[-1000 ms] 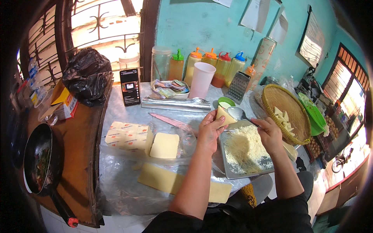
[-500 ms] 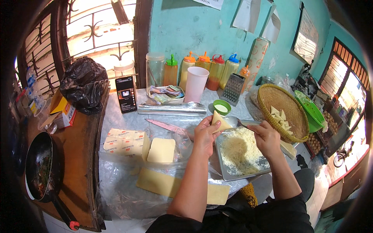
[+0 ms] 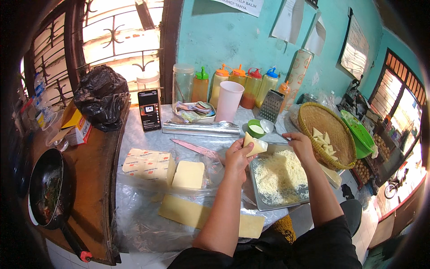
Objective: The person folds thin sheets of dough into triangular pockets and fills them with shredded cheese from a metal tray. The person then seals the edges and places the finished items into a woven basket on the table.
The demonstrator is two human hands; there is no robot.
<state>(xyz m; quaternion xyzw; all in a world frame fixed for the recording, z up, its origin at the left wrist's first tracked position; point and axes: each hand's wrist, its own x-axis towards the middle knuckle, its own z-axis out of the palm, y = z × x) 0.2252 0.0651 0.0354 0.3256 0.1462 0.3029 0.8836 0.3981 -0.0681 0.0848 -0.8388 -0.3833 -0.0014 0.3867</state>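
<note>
My left hand (image 3: 237, 157) pinches a folded pastry wrapper (image 3: 251, 144), shaped like a small cone, over the far left corner of the metal tray. My right hand (image 3: 300, 144) grips a spoon (image 3: 267, 126) by its handle; the spoon's bowl is at the right rim of a small green bowl (image 3: 256, 130) with white contents. Whether the spoon touches that bowl I cannot tell. Below both hands, the metal tray (image 3: 260, 207) holds a heap of grated cheese (image 3: 283, 175). Flat pastry strips (image 3: 184, 212) lie on the table, partly hidden by my left forearm.
Left of my hands are a wrapped pale block (image 3: 150, 164), a square pale stack (image 3: 188, 175) and a pink knife (image 3: 195, 147). Folded triangles (image 3: 323, 140) sit in a woven tray (image 3: 309, 112) at right. A foil roll (image 3: 201, 129), cup (image 3: 229, 102), grater (image 3: 271, 106) and sauce bottles (image 3: 219, 87) stand behind.
The spoon has moved from beside the wrapper up to the green bowl, with my right hand rising. The wrapper is tilted differently in my left hand. The whole view has shifted slightly.
</note>
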